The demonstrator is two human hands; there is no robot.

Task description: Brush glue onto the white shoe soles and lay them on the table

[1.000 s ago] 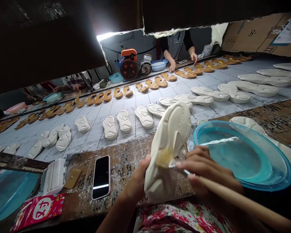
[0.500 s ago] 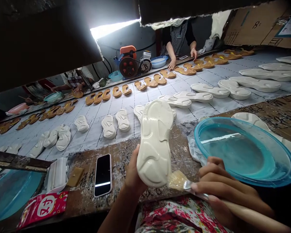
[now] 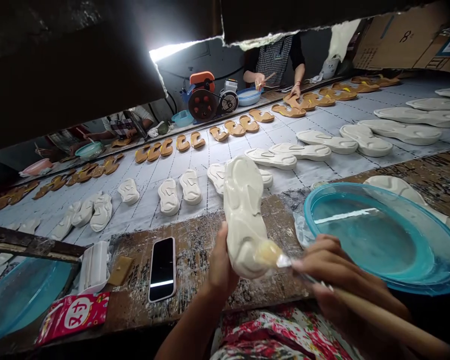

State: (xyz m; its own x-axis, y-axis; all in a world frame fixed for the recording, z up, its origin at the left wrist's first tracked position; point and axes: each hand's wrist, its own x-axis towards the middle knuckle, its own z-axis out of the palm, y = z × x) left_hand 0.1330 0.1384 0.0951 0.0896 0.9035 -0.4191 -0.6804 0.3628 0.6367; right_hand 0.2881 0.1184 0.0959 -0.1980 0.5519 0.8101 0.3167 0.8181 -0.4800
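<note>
A glossy white shoe sole (image 3: 245,205) is held upright by my left hand (image 3: 222,267), whose fingers wrap round its lower end. In my right hand (image 3: 345,280) is a paintbrush (image 3: 375,315) with a wooden handle, its metal band near my fingertips. The pale bristles press on the lower right part of the sole and look blurred. Just beyond my right hand sits a blue basin (image 3: 360,240) of cloudy liquid. Behind the held sole, several more white soles (image 3: 190,186) lie on the white conveyor belt (image 3: 142,220).
A phone (image 3: 162,270), a tan block (image 3: 120,270), a white plastic case (image 3: 93,265) and a pink packet (image 3: 75,315) lie on the bench at left. Brown sandal uppers (image 3: 198,140) line the belt's far side. A dark panel (image 3: 67,65) hangs overhead. Across the belt, a co-worker (image 3: 275,62) works.
The brush has moved up and left from the sole's edge onto its lower face, and the sole has tilted slightly. Across the belt, the co-worker has lifted a hand with a brush and touches a sandal piece.
</note>
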